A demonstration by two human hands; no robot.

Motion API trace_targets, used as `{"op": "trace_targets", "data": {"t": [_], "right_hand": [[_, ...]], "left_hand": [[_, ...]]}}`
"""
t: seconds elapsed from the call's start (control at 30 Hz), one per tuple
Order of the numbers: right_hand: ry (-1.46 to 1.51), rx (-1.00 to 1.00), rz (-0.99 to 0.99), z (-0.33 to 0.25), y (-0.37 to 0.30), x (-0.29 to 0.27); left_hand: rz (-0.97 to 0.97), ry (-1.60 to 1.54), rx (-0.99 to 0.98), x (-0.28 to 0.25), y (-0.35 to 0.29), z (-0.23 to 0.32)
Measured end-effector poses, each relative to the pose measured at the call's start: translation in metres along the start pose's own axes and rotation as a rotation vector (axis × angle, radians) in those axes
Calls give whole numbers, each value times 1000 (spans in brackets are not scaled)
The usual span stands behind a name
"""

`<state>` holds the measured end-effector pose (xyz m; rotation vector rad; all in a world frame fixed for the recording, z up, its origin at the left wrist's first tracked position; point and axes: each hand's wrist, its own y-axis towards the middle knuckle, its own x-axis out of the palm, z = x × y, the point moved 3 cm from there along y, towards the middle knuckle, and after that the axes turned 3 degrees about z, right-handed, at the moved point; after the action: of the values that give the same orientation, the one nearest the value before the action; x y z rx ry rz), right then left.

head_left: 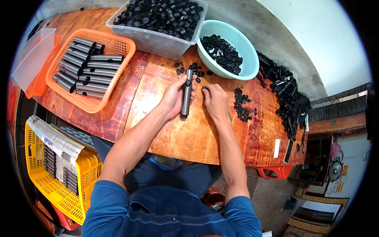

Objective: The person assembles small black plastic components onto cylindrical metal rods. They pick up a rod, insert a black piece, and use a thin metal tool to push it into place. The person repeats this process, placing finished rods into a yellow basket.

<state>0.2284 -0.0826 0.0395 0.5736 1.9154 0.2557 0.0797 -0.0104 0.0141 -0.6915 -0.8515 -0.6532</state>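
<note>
A metal tube (186, 100) is being clasped by the left hand (172, 98), a dark piece (204, 87) being pinched by fingers of the right hand (216, 102)

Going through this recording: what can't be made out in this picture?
All in the head view:
Left hand: parts of its fingers, hidden behind the silver metal tube.
Small dark piece in the right hand: exact shape, too small and pinched.
Translucent rectangular plastic bin: far rim, cut off by the top edge.
Yellow perforated plastic crate: some contents, covered by grey-white newspaper.
</note>
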Motion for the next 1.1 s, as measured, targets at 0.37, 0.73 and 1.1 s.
{"op": "trace_targets", "data": {"t": [0.37, 0.73, 1.1], "right_hand": [[1075, 504, -15, -18, -28, -3], [633, 257, 24, -20, -34, -12], [320, -84, 215, -24, -29, -27]], "left_hand": [[-51, 321, 87, 7, -3, -7], [4, 434, 79, 3, 0, -7], [-75, 142, -26, -2, 4, -21]]}}
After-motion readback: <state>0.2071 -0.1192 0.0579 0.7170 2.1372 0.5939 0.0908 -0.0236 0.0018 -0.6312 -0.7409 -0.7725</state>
